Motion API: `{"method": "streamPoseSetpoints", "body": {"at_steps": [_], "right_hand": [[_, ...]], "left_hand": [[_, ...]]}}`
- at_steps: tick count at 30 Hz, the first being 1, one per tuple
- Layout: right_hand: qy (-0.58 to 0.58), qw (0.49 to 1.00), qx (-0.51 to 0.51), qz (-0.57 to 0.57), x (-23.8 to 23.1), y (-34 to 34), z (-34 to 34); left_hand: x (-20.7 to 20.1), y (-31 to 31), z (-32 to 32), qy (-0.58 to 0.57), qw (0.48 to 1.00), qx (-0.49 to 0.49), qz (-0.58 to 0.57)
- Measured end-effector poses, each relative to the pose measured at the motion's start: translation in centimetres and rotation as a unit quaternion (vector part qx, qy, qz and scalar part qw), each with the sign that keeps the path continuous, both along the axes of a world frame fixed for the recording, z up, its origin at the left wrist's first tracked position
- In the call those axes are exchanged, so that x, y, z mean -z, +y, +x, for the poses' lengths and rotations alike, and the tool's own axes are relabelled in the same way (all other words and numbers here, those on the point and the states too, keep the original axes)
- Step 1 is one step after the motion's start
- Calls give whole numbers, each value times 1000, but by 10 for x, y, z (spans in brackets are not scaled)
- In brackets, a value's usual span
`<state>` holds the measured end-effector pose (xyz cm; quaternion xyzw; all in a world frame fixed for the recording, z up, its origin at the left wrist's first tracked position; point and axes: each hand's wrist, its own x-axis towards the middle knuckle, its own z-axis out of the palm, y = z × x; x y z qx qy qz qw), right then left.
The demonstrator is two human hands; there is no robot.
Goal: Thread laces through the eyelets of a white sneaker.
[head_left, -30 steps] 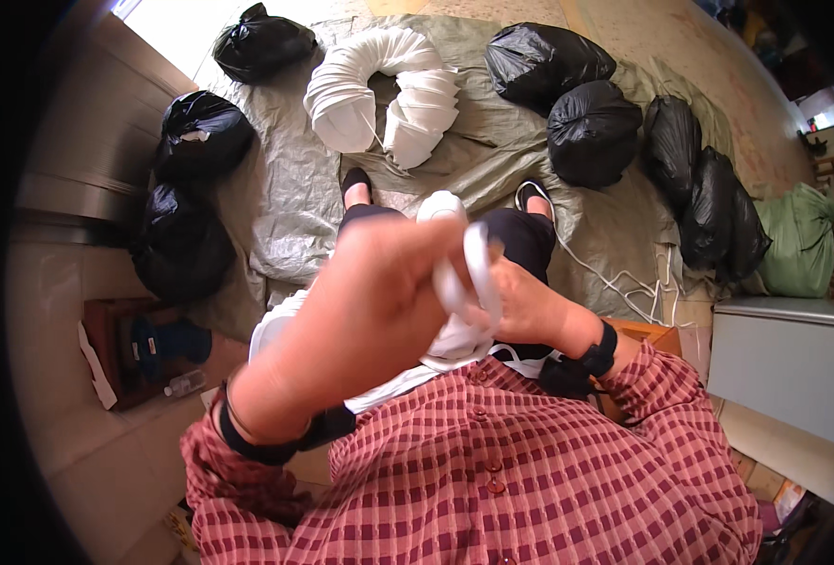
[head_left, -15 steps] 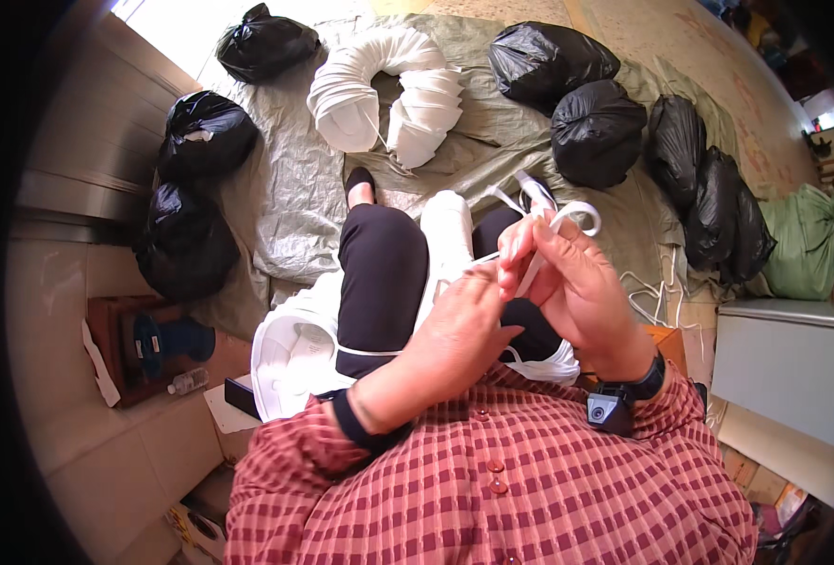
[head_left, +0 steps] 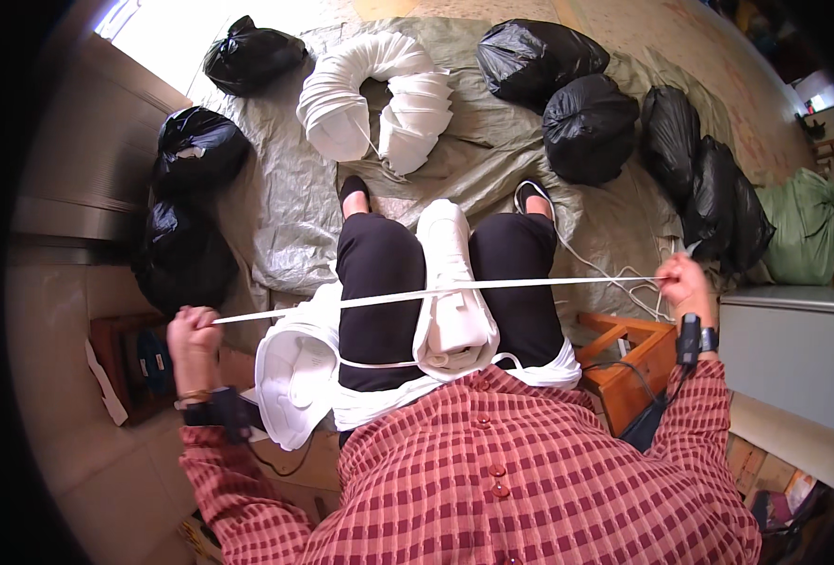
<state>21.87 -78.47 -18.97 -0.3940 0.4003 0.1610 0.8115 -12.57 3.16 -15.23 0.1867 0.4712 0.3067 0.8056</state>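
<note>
A white strap point(head_left: 436, 292) is stretched tight across my lap between both hands. My left hand point(head_left: 194, 337) is closed on its left end, far out to the left. My right hand point(head_left: 686, 282) grips the right end, far out to the right. Under the strap, a stack of folded white pieces point(head_left: 453, 301) lies between my knees, and more white cloth point(head_left: 296, 377) spills over my left thigh and across my waist.
A curved pile of white cloth point(head_left: 379, 104) lies on a grey-green tarp point(head_left: 285, 207) ahead. Several black bags point(head_left: 586, 127) ring the tarp, with a green sack point(head_left: 803, 226) at right. A wooden stool point(head_left: 629, 363) stands by my right side.
My hands were together in front of my chest on the strap. They have now spread far apart, pulling the strap out straight across my lap.
</note>
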Motion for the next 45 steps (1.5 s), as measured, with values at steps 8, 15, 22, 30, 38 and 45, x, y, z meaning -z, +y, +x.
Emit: {"method": "streamPoseSetpoints", "body": {"at_steps": [8,15,22,30,38,45], "right_hand": [[-344,782,-163,-494,-41,-9,54],[-359,695,-581,-225,-122,254,-118],[-570,562,-456,-389,-77,288,-138],[-588,529,-473,-389,-68,290,-132],[-612,465,-506,-390,-79,295,-126],[-517,503,-486,-494,-97,301,-161]], "left_hand": [[-82,24,45,18,957,104,269],[-74,-266,83,87,663,561,488],[-54,-301,85,119,616,531,569],[-49,-304,106,121,566,497,647],[-61,-286,132,96,494,614,608],[-63,-303,122,145,510,572,626]]}}
